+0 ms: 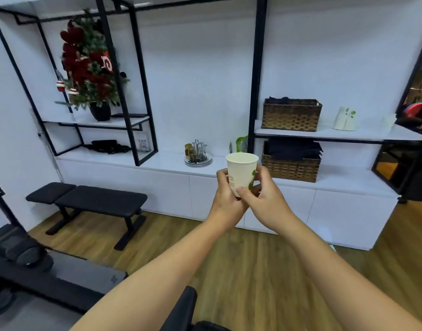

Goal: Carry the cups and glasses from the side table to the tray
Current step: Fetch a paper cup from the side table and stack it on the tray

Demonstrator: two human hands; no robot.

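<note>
Risk: both hands, left (225, 187) and right (257, 192), clamp the paper cup (241, 172); squeezing could crush it short of the tray (198, 161).

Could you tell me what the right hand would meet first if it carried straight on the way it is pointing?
Probably the white counter edge behind the paper cup that the right hand holds; depth is unclear.

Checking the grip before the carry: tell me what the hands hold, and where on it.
Both hands, left hand and right hand, grip one paper cup around its lower half, upright.
</note>
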